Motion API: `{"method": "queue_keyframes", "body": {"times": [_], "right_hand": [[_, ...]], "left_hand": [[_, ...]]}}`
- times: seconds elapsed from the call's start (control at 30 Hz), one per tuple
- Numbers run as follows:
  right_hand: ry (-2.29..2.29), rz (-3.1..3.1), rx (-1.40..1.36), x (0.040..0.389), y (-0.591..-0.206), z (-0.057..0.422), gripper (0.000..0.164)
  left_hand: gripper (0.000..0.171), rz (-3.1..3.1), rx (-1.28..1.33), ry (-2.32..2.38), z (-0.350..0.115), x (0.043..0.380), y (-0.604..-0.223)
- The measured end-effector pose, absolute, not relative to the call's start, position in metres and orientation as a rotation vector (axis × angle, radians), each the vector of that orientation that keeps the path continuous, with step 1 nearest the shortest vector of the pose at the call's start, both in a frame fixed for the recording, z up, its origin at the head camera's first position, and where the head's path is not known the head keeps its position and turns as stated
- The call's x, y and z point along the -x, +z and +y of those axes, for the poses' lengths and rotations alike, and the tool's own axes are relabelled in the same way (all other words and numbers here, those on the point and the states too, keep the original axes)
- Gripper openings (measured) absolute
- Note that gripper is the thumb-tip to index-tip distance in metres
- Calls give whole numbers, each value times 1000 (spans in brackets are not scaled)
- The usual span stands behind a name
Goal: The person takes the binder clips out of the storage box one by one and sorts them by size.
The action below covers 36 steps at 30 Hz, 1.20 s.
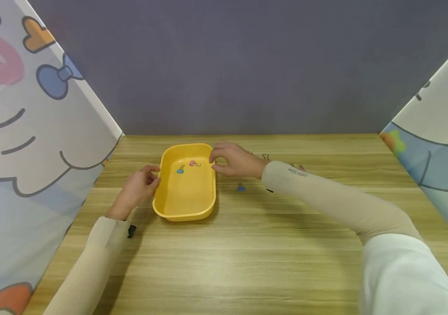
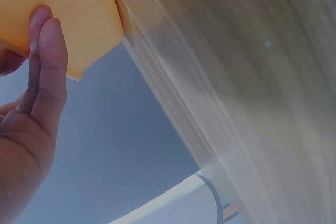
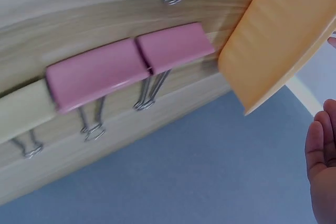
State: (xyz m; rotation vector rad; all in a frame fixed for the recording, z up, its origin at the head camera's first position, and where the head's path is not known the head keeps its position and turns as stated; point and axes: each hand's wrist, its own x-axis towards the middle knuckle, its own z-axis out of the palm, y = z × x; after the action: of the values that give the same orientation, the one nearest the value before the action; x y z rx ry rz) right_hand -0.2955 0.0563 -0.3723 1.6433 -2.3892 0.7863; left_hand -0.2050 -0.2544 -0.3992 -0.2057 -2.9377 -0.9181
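Note:
A yellow plastic tray (image 1: 184, 216) stands on the wooden table, with a teal binder clip (image 1: 180, 170) and a pink binder clip (image 1: 194, 163) inside. My left hand (image 1: 139, 186) pinches its left rim; in the left wrist view the fingers (image 2: 52, 51) lie along the outer wall and the thumb is on the other side of the rim. At the right rim, my right hand (image 1: 236, 159) has thumb and fingers spread apart. The right wrist view shows these fingers (image 3: 316, 148) apart from the tray wall (image 3: 278, 40). A blue binder clip (image 1: 241, 188) lies just right of the tray.
Past my right wrist, more binder clips (image 1: 266, 156) lie on the table (image 1: 224, 262), partly hidden by the arm. Up close they include pink clips (image 3: 97, 74) and a cream clip (image 3: 23, 109). A grey panel (image 1: 247, 65) rises behind; printed panels (image 1: 43, 144) flank both sides.

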Motion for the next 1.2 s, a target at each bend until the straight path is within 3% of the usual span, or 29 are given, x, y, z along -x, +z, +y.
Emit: {"method": "queue_keyframes", "body": {"times": [1.2], "right_hand": [[723,-2723,-1552,318,-402,-44,16]], "left_hand": [[33,-2925,220,-947,-258,208,-399]]}}
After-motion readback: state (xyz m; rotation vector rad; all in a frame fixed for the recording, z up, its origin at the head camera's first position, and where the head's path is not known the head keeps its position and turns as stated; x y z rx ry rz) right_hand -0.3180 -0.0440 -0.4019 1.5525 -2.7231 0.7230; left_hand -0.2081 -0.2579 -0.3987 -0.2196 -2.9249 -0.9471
